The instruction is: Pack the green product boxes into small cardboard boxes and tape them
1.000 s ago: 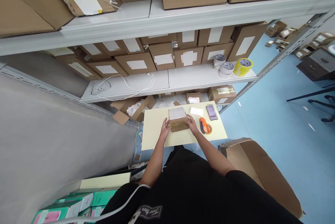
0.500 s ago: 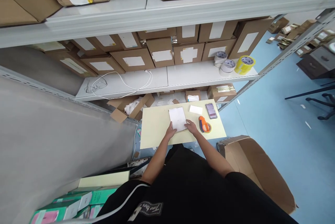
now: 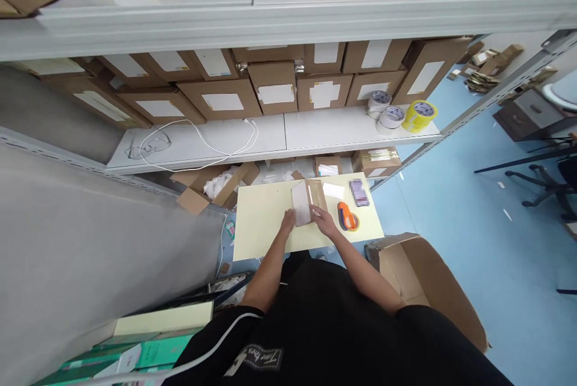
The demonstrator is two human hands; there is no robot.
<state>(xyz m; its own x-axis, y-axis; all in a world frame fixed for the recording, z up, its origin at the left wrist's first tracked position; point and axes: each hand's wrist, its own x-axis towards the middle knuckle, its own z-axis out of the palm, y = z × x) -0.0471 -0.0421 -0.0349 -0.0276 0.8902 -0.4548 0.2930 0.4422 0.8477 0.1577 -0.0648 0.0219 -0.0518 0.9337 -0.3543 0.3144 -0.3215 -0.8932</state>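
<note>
On the pale yellow tabletop (image 3: 261, 217) lies a small cardboard box (image 3: 318, 192), with a white panel covering its left part and bare brown cardboard on its right. My left hand (image 3: 288, 219) is closed at the box's near left corner. Across the near side, my right hand (image 3: 323, 220) has its fingers bent over the box beside the white panel's edge; its fingertips are too small to make out well. Just right of that hand sits an orange tape dispenser (image 3: 346, 216) with a tape roll. A white card (image 3: 333, 190) lies behind it.
A blurred purple item (image 3: 359, 192) lies at the table's far right. Behind stands a grey shelf (image 3: 324, 127) with labelled cartons, tape rolls (image 3: 419, 115) and a white cable (image 3: 198, 130). A large open carton (image 3: 433, 272) stands right; an opened box (image 3: 220, 187) lies behind left.
The box's top showed nearly all white before; brown cardboard now shows on its right. My right hand has moved left onto the box, and my left hand slightly up its side.
</note>
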